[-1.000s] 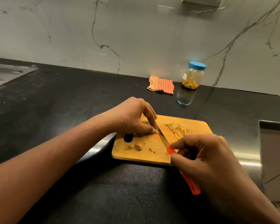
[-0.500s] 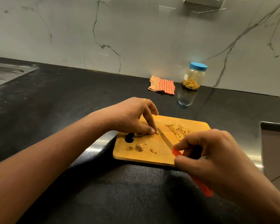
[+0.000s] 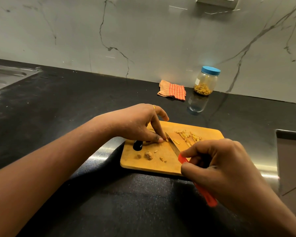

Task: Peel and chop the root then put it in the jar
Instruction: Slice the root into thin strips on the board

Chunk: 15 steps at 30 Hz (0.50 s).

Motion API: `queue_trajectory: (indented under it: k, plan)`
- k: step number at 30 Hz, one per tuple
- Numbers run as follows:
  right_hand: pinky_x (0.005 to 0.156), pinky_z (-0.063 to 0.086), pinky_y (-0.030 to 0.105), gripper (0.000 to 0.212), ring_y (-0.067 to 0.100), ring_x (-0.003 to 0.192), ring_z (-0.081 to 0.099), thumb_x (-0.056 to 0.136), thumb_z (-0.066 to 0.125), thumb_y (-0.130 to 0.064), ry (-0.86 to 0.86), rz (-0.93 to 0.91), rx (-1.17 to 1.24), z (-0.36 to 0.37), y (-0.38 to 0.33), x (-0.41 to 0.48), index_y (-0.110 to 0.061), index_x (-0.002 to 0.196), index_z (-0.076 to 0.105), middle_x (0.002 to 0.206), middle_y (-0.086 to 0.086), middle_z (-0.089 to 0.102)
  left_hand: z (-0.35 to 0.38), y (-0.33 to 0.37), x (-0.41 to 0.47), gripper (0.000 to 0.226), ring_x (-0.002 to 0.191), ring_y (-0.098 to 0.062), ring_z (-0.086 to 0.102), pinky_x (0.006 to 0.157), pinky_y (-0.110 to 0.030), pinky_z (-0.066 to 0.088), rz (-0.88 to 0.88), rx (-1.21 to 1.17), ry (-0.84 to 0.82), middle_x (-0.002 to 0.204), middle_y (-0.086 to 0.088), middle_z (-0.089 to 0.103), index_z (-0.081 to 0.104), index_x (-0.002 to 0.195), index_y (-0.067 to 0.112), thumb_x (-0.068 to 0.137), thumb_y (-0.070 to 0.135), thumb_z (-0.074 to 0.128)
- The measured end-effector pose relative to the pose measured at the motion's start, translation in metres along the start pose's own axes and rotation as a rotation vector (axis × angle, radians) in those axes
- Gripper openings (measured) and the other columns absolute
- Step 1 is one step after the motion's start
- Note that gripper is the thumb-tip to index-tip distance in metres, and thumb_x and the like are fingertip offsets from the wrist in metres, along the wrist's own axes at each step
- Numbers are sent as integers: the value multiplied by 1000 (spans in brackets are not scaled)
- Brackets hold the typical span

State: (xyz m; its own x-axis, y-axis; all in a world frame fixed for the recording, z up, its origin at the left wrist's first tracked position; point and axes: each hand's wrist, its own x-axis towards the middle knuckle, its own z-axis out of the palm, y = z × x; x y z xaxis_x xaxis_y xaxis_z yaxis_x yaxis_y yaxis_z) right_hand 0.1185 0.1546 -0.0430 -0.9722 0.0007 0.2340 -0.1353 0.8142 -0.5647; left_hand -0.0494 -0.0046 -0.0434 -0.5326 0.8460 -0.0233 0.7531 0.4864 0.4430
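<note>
A wooden cutting board [image 3: 210, 134] lies on the black counter. My left hand [image 3: 137, 124] pinches a small piece of root [image 3: 166, 139] against the board with its fingertips. My right hand [image 3: 217, 166] grips a knife with an orange handle [image 3: 206, 195]; its blade [image 3: 173, 144] rests tip-down right beside the pinched piece. A pile of thin cut strips [image 3: 189, 136] lies on the board's far right. A rough root lump [image 3: 148, 155] and small scraps sit near the board's front. The jar [image 3: 206, 81] with a blue lid stands at the wall, holding cut strips.
A folded orange checked cloth [image 3: 172, 89] lies left of the jar. A steel sink [image 3: 5, 77] is at the far left. A grey appliance or container edge [image 3: 290, 151] stands at the right. The board's hanging hole [image 3: 138, 145] shows black under my left hand.
My right hand with the knife has drawn slightly back and right, and one more thin strip lies beside the blade. My left hand stays pinching the root piece.
</note>
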Motion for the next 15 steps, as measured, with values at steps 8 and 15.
queue_trajectory:
  k: [8, 15]
  plan:
    - [54, 49, 16, 16, 7, 64, 62, 74, 72, -22, -45, 24, 37, 3, 5, 9, -21, 90, 75, 66, -5, 65, -2, 2, -1, 19, 138, -7, 29, 94, -21, 38, -8, -30, -56, 149, 18, 36, 76, 107, 29, 90, 27, 67]
    - [53, 48, 16, 18, 6, 63, 60, 72, 74, -27, -52, -1, -9, 2, 3, 10, -21, 89, 75, 64, -5, 64, -3, 2, -2, 20, 143, -8, 23, 100, -26, 35, -11, -8, -72, 151, 17, 35, 75, 108, 30, 91, 27, 66]
